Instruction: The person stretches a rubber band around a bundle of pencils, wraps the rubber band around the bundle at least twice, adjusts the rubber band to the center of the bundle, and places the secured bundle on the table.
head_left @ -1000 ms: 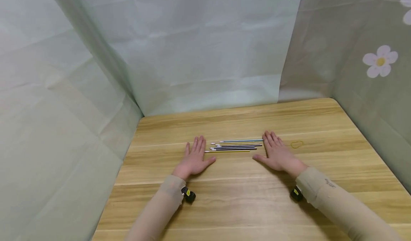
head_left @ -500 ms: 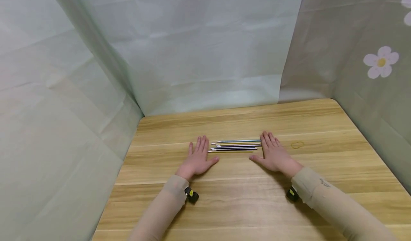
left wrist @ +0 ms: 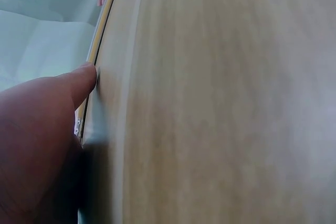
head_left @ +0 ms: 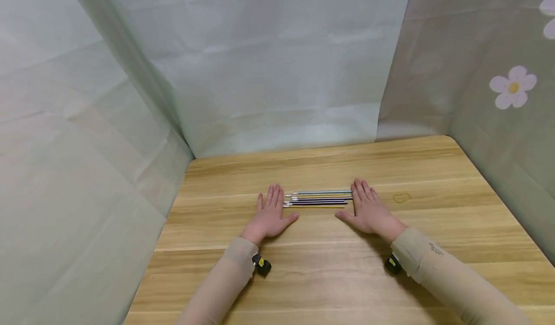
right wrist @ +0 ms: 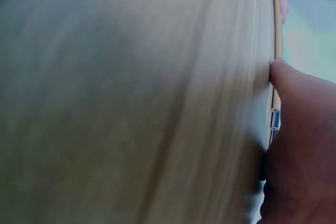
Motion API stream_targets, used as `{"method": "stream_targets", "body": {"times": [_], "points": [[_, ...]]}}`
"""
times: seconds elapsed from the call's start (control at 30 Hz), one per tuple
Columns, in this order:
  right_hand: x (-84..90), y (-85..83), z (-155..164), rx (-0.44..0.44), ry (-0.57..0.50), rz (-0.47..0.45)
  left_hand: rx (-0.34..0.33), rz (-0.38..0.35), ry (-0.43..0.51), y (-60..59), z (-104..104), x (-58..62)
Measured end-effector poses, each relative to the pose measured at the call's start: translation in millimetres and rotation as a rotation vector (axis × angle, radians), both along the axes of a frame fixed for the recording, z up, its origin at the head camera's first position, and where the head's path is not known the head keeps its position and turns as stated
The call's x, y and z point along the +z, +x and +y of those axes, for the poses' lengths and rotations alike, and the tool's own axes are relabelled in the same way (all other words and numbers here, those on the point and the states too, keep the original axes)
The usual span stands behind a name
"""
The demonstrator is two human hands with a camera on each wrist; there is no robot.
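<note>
Light wooden tabletop [head_left: 329, 277] boxed in by pale green sheets: a row of thin dark and yellow pencils [head_left: 318, 199] lies mid-table, between the two hands. Left hand [head_left: 270, 216] and right hand [head_left: 367, 210] lie flat, fingers straight, at the row's ends. Risk: uneven squeezing could buckle or scatter the pencils.

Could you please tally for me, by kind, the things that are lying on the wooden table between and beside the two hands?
Pencils, lying side by side between the left hand and the right hand: 5, as far as the head view shows
Rubber band, right of the right hand: 1
Total: 6
</note>
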State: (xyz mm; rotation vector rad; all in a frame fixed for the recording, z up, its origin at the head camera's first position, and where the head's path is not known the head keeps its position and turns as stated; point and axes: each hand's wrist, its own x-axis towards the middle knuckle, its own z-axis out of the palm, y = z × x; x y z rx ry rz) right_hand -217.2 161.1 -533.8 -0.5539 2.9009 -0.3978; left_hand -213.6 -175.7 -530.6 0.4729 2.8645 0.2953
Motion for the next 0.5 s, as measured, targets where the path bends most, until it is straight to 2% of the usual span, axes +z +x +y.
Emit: {"method": "stream_targets", "body": {"times": [0.33, 0.5], "points": [[3.4, 1.2, -2.5, 0.003, 0.036, 0.006, 0.008, 0.001, -0.003, -0.5, -0.6, -2.3], [2.7, 1.2, -6.4, 0.015, 0.046, 0.023, 0.007, -0.019, 0.014, -5.3, -2.0, -11.3]]}}
